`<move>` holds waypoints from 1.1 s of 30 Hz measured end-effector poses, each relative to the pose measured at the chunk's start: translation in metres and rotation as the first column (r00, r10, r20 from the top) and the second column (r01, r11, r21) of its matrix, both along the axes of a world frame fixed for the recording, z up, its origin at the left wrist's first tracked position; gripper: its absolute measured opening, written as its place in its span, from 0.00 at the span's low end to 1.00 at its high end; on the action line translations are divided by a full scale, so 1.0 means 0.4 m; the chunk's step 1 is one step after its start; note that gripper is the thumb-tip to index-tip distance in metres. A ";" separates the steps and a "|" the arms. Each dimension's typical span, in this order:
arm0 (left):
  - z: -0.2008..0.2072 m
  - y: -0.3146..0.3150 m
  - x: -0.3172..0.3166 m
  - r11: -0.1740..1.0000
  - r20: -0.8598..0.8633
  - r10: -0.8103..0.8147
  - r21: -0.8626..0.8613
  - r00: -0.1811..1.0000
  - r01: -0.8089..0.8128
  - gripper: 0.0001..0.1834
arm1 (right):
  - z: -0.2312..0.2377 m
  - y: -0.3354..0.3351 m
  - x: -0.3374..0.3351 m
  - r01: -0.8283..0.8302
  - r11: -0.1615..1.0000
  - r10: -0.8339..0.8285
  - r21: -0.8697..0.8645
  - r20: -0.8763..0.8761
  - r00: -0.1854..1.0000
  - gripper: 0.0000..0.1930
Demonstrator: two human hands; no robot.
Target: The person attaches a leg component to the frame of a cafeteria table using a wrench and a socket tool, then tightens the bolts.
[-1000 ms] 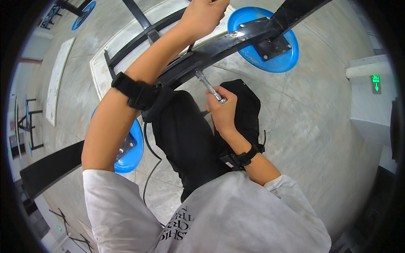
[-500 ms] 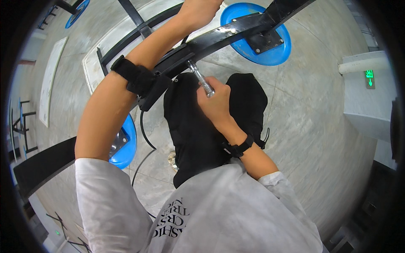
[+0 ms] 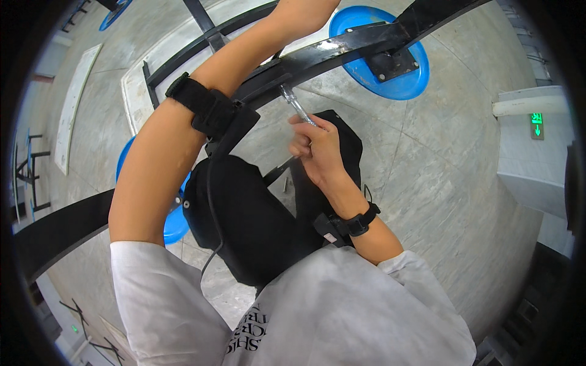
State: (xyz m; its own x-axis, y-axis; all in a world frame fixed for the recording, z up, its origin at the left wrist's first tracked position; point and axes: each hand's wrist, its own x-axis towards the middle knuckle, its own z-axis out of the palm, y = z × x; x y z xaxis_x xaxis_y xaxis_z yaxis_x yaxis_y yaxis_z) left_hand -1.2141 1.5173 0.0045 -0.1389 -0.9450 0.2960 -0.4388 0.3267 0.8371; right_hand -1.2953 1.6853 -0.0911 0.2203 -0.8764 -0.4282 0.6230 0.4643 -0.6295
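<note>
My right hand (image 3: 317,146) is closed on the handle of a shiny metal socket wrench (image 3: 294,101), gripped mainly between thumb and forefinger with the other fingers loosely curled. The wrench's far end meets the underside of a curved black metal beam (image 3: 332,56). Reaching across the beam from the left, my left hand (image 3: 305,15) is at the top edge of the picture; its fingers are cut off, so what they touch cannot be seen. A black strap with a box (image 3: 213,116) sits on my left forearm, and another black band (image 3: 360,224) is round my right wrist.
A blue round seat (image 3: 410,76) with a black mounting plate is fixed at the beam's right. Another blue seat (image 3: 175,227) shows partly behind my left arm. My black-clad knees (image 3: 229,210) are below the beam. A dark cable (image 3: 212,201) hangs from the forearm box.
My right hand has shifted its grip on the wrench, its fingers loosening from a tighter fist. My legs have spread apart, and the view has shifted slightly.
</note>
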 end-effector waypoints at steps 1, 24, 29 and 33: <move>0.004 -0.001 0.001 1.000 -0.004 0.000 0.001 1.000 0.000 0.23 | 0.002 -0.002 0.003 0.000 1.000 0.000 0.001 -0.004 1.000 0.05; -0.005 0.031 -0.005 0.997 -0.072 0.009 0.079 0.997 -0.003 0.20 | -0.051 -0.006 0.005 -0.205 0.713 -0.517 -0.670 -0.701 0.491 0.03; -0.017 -0.006 -0.002 1.000 -0.040 0.024 -0.016 0.999 -0.025 0.19 | -0.041 -0.005 0.004 -0.129 0.847 -0.286 -0.516 -0.646 0.708 0.04; -0.016 -0.012 -0.010 0.999 -0.012 0.011 -0.036 1.000 -0.011 0.20 | -0.041 0.000 -0.005 -0.028 0.969 -0.040 -0.245 -0.267 0.963 0.06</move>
